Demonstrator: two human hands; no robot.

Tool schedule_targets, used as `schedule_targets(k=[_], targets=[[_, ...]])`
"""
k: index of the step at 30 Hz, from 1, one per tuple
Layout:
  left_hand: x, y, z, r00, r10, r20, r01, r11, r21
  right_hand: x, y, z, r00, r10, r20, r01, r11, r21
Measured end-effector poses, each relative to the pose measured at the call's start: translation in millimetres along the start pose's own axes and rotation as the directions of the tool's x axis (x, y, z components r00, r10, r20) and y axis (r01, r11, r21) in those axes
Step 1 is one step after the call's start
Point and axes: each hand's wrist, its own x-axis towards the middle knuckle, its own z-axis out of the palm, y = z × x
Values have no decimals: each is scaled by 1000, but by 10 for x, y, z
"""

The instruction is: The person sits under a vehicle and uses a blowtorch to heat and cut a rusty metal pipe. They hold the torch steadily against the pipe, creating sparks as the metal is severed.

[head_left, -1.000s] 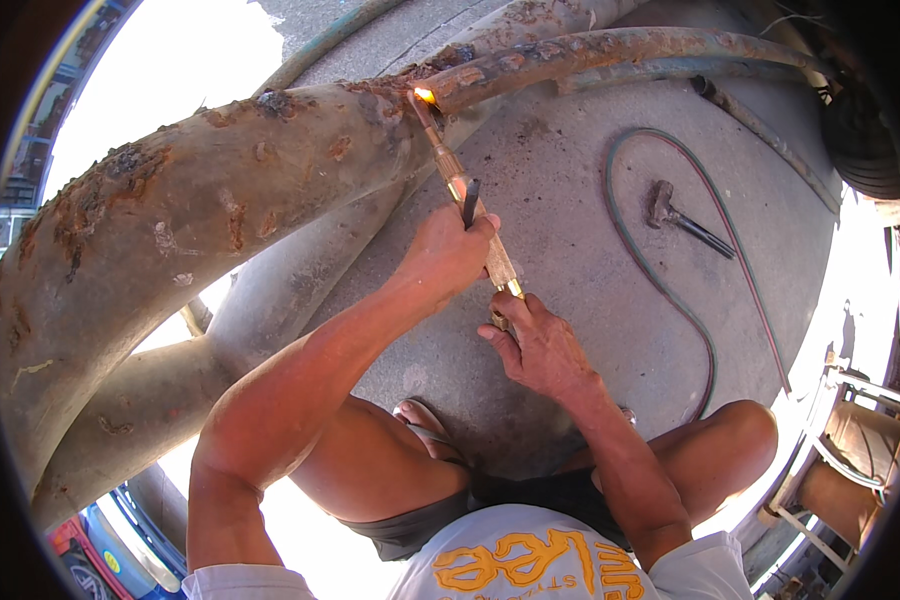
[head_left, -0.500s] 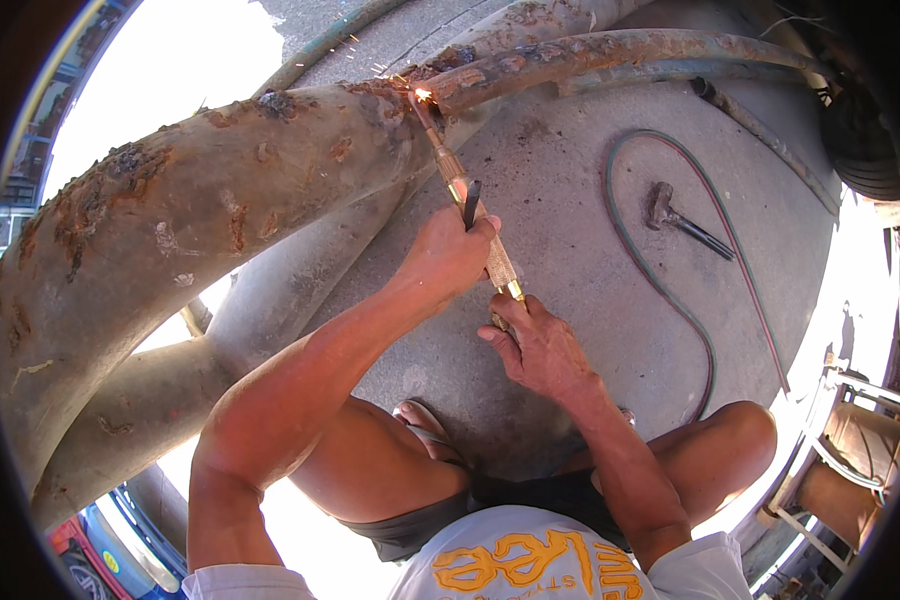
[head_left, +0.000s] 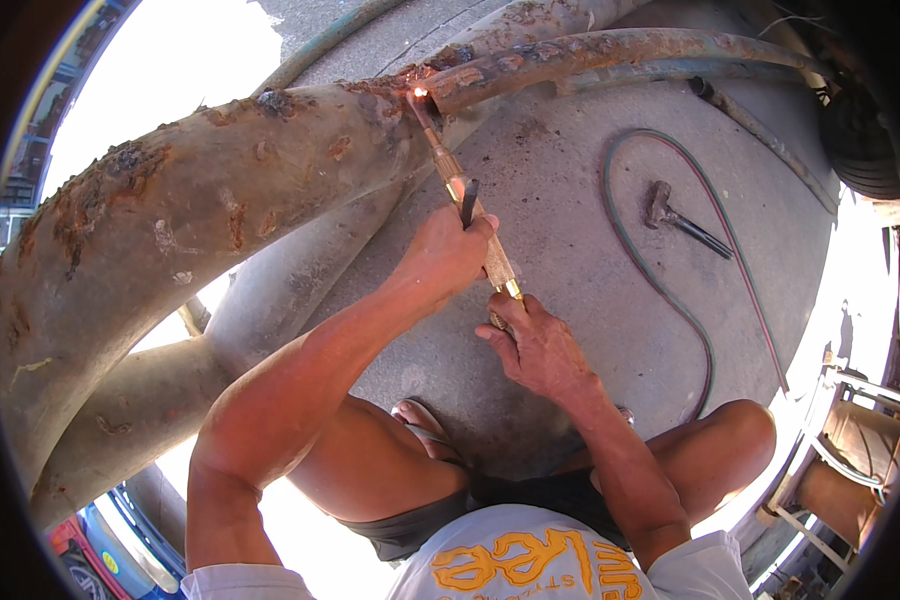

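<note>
Both hands [head_left: 448, 252] [head_left: 545, 352] — closed around torch [head_left: 498, 264]

torch [head_left: 450, 168] centre, its tip where leftmost pipe [head_left: 210, 180] adjoins upper-right pipe [head_left: 590, 50] | left grip [head_left: 450, 250] ahead of right grip [head_left: 545, 345] along torch | lower pipe [head_left: 300, 275] beneath leftmost pipe | hammer [head_left: 682, 223] right of torch, on floor [head_left: 540, 220], between the sides of looped hose [head_left: 606, 190] | another pipe [head_left: 765, 144] beyond hammer, farther right
</note>
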Motion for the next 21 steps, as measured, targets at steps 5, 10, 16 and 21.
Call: schedule_targets(k=[5, 10, 16, 21], targets=[[-4, 11, -2, 1000, -6, -2, 6, 1000, -16, -9, -13, 11, 999, -14, -30, 14, 1000, -2], [-27, 16, -5, 1000, 9, 5, -8, 999, -44, -15, -37, -38, 1000, -15, -23, 15, 1000, 8], [-39, 17, -13, 1000, 15, 11, -15, 999, -44, -39, -59, -56, 998, -27, -52, 29, 999, 20], [-60, -29, -11, 1000, 8, 21, -7, 999, -39, -91, -74, -22, 997, -24, -66, 26, 999, 27]])
